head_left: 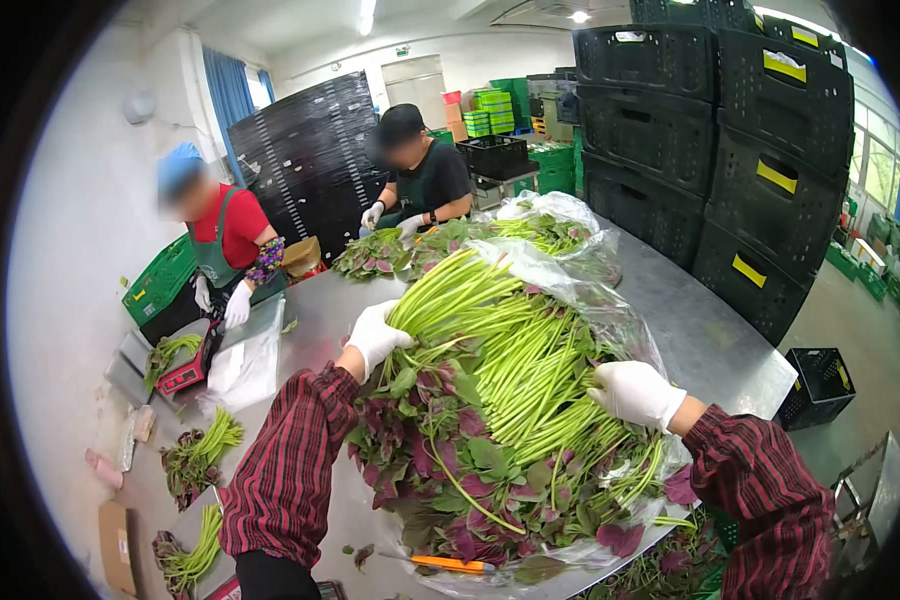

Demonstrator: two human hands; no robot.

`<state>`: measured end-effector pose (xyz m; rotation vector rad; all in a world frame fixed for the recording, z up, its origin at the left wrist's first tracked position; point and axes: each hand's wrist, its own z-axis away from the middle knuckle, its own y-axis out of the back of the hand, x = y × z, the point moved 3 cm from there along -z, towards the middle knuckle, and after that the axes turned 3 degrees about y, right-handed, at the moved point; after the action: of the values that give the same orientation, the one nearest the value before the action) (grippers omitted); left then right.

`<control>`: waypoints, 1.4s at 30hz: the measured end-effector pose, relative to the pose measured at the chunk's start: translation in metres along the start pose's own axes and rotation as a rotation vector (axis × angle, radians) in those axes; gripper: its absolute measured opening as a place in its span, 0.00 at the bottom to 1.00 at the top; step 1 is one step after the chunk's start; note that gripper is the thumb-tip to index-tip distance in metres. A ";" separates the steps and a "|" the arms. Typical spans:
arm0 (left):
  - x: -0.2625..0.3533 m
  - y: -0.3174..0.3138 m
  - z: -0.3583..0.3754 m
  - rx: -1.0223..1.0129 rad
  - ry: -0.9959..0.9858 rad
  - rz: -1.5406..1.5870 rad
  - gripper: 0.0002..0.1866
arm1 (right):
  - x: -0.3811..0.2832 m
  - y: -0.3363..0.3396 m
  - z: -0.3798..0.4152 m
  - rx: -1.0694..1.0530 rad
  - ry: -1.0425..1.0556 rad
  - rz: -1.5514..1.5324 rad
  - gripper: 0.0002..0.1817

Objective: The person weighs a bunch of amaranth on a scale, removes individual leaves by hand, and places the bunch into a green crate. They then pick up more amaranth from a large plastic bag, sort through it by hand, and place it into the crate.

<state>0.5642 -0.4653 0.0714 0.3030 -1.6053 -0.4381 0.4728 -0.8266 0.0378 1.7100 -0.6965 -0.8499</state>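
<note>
A big heap of red amaranth [540, 380], green stems with purple-green leaves, lies on a clear plastic bag [620, 320] in front of me. My left hand [375, 335], in a white glove, is closed around stems at the heap's left side. My right hand [635, 393], also gloved, presses against the right side with its fingers curled in; what they grip is hidden among stems and plastic. An orange slim tool [453, 564] lies at the near edge of the heap.
Two people in aprons work across the metal table [690, 310]. A red scale [182, 372] holds greens at left, with small amaranth bunches [202, 455] nearer. Stacked black crates [650, 130] stand right; a black crate [817, 388] sits on the floor.
</note>
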 end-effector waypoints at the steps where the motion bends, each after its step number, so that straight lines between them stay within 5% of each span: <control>1: 0.002 -0.001 0.005 0.015 -0.060 0.004 0.29 | -0.007 0.001 -0.005 0.033 0.024 -0.029 0.16; 7: 0.002 -0.003 0.036 0.137 -0.326 0.067 0.28 | -0.072 0.006 -0.043 -0.104 -0.246 -0.844 0.19; 10: 0.010 -0.006 0.047 0.121 -0.304 0.066 0.26 | -0.090 -0.020 -0.080 -0.092 -0.225 -0.873 0.19; 13: -0.002 -0.008 0.033 0.112 -0.340 0.030 0.25 | -0.088 -0.055 -0.127 0.039 -0.158 -0.810 0.20; 15: 0.003 -0.015 0.032 0.048 -0.359 0.145 0.24 | -0.079 -0.072 -0.163 0.324 -0.001 -0.349 0.19; 17: 0.011 -0.014 0.037 0.076 -0.299 -0.059 0.25 | -0.088 -0.067 -0.179 0.188 -0.049 -0.230 0.17; 23: -0.006 -0.005 0.054 0.299 -0.425 0.115 0.18 | -0.087 -0.103 -0.220 0.522 0.187 0.126 0.11; 30: -0.013 0.024 0.104 0.430 -0.379 0.316 0.23 | -0.082 -0.111 -0.213 0.361 0.158 0.093 0.09; 33: -0.019 0.060 0.126 0.565 -0.320 0.361 0.16 | -0.080 -0.117 -0.217 0.316 0.080 0.073 0.12; 37: 0.007 0.129 0.164 0.681 -0.551 0.464 0.07 | -0.093 -0.100 -0.207 0.268 0.038 0.056 0.14; 42: 0.031 0.201 0.205 0.544 -0.687 0.480 0.10 | -0.089 -0.095 -0.206 0.278 0.016 0.016 0.17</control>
<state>0.3712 -0.2806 0.1804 0.1626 -2.3831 0.3188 0.5930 -0.6171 0.0039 1.9529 -0.8476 -0.7530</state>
